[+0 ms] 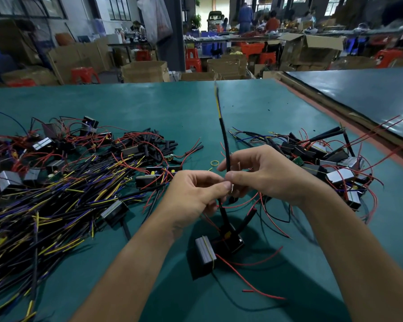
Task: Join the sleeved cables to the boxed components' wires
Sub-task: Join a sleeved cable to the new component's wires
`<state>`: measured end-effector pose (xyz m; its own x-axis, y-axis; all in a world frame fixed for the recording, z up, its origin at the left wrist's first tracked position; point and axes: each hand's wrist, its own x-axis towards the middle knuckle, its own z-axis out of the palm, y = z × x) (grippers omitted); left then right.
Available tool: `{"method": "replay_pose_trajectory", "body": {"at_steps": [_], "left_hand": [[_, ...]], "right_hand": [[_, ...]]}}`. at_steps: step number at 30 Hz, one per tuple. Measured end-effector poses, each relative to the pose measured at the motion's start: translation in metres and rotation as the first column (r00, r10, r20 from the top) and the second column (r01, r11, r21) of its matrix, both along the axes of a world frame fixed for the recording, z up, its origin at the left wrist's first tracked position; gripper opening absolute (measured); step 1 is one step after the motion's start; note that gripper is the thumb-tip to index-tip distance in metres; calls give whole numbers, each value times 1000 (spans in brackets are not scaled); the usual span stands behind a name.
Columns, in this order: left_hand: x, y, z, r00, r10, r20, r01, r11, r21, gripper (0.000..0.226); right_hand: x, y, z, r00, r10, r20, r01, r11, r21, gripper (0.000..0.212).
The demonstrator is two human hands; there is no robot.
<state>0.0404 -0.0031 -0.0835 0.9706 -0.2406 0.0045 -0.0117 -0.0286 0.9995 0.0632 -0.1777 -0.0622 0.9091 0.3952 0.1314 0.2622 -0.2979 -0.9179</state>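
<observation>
Nearest you, a small grey box [204, 254] with a yellow band round it stood on the desk [149, 101]. Its red wire [249, 283] trailed off to the near right. Just beyond it lay a black box [230, 239], with dark leads rising toward your hands.

Above these, your left grip [193, 196] and right grip [268, 175] met fingertip to fingertip. Both were pinching the lower end of one sleeved cable [224, 140]. Your fingers covered the joint itself, so I could not tell whether the wires were already twisted together.

The cable's long axis ran from your fingers away toward the far side, leaning only slightly left. Its free tip, with yellow and blue cores showing, pointed far and was held clear of the desk.

By my reading you were in the middle of one join, with most of the job ahead of you. On the left sat a broad heap of loose cables [56, 205], with unjoined boxes [56, 145] and short black sleeves [154, 140] beyond it. That heap looked untouched. On the right, a smaller heap of boxes with black sleeved leads [323, 159] looked like finished pieces.

A yellow rubber band [215, 162] lay just past your right fingers. Far off, beyond the desk edge, stood cardboard boxes [144, 70] and red stools [84, 75].
</observation>
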Motion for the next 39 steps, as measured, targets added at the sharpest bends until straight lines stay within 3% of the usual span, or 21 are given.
{"method": "replay_pose_trajectory", "body": {"at_steps": [5,10,14,19,24,39], "left_hand": [[0,1,2,998,32,-60,-34,999,-34,13],[3,4,3,992,99,-74,-105,991,-81,10],[3,4,3,993,96,-69,-102,991,-85,9],[3,3,2,994,79,-74,-85,993,-86,10],[5,3,2,994,99,-49,-103,991,-85,16],[5,1,-2,997,78,5,-78,994,-83,5]], "right_hand": [[2,-15,5,991,-57,-125,60,998,19,15],[-4,-39,12,936,233,-264,-257,964,-61,10],[-3,-36,11,917,321,-235,-341,939,-48,12],[-3,-24,6,944,289,-160,-297,954,-27,3],[3,-17,1,980,175,-89,-179,983,-40,11],[4,-9,-4,994,81,-71,-79,996,34,10]]}}
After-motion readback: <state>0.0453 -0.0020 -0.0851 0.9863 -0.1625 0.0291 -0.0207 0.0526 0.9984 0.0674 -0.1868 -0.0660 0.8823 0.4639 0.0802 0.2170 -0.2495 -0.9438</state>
